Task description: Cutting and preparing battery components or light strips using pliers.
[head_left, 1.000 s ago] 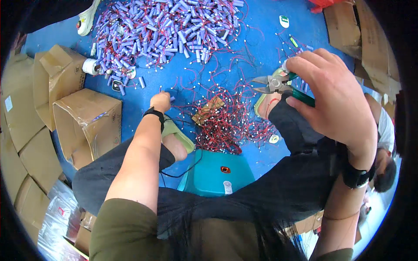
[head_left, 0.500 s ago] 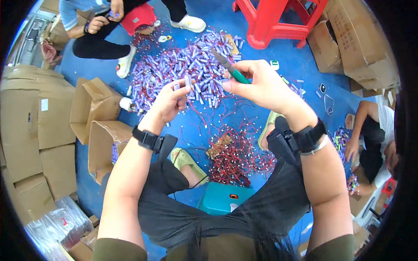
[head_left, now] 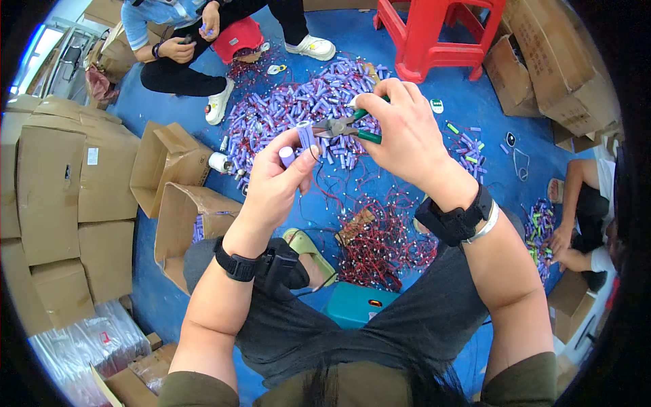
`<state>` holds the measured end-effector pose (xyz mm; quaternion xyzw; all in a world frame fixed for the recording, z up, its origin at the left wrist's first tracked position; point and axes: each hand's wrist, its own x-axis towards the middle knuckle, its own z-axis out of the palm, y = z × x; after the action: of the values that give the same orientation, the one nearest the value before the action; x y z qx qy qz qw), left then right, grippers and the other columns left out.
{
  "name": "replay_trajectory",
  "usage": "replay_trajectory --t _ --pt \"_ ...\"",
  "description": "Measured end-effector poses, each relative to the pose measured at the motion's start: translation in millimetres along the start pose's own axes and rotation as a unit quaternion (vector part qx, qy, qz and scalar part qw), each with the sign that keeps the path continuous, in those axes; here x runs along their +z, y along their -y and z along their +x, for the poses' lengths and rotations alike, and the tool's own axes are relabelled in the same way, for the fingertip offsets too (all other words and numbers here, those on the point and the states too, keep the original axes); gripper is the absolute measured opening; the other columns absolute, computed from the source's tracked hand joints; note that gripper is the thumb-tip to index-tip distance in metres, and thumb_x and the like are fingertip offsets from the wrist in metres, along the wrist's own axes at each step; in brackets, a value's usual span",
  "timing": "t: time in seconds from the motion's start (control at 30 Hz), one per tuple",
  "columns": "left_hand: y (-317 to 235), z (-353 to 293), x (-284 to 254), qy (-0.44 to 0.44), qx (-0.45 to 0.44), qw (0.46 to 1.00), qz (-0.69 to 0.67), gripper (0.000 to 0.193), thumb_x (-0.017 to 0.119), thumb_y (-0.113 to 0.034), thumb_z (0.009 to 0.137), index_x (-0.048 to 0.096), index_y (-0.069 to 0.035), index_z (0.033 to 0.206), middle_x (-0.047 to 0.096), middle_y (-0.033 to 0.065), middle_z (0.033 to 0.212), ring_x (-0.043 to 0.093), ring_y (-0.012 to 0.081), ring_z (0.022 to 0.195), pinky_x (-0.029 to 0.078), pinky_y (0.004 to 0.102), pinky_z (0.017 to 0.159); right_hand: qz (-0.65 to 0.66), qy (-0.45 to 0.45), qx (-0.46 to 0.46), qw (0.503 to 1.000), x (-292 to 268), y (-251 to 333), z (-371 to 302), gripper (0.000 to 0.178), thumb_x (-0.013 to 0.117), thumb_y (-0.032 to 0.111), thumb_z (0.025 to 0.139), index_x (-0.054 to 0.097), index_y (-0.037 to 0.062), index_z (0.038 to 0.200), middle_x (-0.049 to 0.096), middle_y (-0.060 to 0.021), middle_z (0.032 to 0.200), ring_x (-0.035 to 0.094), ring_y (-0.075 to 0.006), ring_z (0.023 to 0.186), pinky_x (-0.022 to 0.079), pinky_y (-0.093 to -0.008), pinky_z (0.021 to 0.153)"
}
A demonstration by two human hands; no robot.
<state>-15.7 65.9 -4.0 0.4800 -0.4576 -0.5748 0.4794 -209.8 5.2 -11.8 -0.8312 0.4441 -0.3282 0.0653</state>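
Note:
My left hand point(head_left: 271, 180) is closed around two purple cylindrical battery cells. One cell point(head_left: 306, 136) stands up between thumb and fingers, and the other cell point(head_left: 287, 157) shows its pale end beside the thumb. A thin dark wire hangs by the thumb. In my right hand point(head_left: 410, 132) are green-handled cutting pliers point(head_left: 337, 127), their handles spread apart. The metal jaws point left and meet the upper end of the upright cell; whether they bite on anything is too small to tell. Beneath both hands spreads a large pile of purple cells point(head_left: 278, 105) with red wires.
A tangle of red and black wires point(head_left: 386, 251) lies near my feet, before a teal stool point(head_left: 356, 306). Open cardboard boxes point(head_left: 169, 159) stand left, a red stool point(head_left: 434, 41) far right. One co-worker point(head_left: 180, 51) sits far left, another point(head_left: 576, 224) at right.
The pliers have swung from pointing up and away to pointing left, their jaws now at the cell. Their handles have spread, and my two hands have come closer together.

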Motion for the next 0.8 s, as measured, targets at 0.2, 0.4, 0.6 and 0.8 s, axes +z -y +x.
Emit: replay_trajectory --t 0.2,0.4,0.6,0.8 --pt "-2 3 1 -0.005 -0.02 0.999 -0.03 0.025 0.061 -0.018 0.086 0.057 -0.002 0.104 0.053 -0.0023 0.07 0.045 0.0043 0.052 0.036 0.0185 0.047 0.004 -0.023 -0.008 1.0 6 1 6 0.038 0.071 0.013 0.06 0.06 0.0132 0.096 0.051 -0.0073 0.094 0.048 -0.0276 0.096 0.039 -0.0398 0.081" --pt "-2 6 -4 0.003 -0.018 1.0 0.003 0.029 0.059 -0.018 0.087 0.053 0.0 0.109 0.054 0.0006 0.078 0.043 0.0055 0.053 0.036 0.0212 0.047 -0.037 -0.071 -0.027 0.996 3 8 12 0.037 0.071 0.013 0.06 0.06 0.0146 0.095 0.05 -0.0056 0.094 0.047 -0.026 0.095 0.037 -0.0386 0.08" --pt "-9 4 -5 -0.014 0.007 0.997 0.073 0.032 0.059 -0.018 0.086 0.053 0.002 0.11 0.055 0.0015 0.079 0.045 0.0053 0.054 0.037 0.0205 0.047 -0.024 -0.09 -0.001 0.996 -1 13 10 0.041 0.073 0.012 0.058 0.061 0.0152 0.097 0.05 -0.0053 0.093 0.047 -0.0259 0.095 0.038 -0.0387 0.08" --pt "-20 -3 -1 -0.008 0.088 0.979 0.183 0.031 0.06 -0.012 0.084 0.055 0.003 0.11 0.054 0.0029 0.08 0.046 0.0069 0.06 0.037 0.0209 0.052 0.009 -0.07 0.007 0.997 -13 17 10 0.045 0.075 0.012 0.054 0.061 0.0142 0.097 0.05 -0.0053 0.093 0.048 -0.0263 0.094 0.038 -0.039 0.081"
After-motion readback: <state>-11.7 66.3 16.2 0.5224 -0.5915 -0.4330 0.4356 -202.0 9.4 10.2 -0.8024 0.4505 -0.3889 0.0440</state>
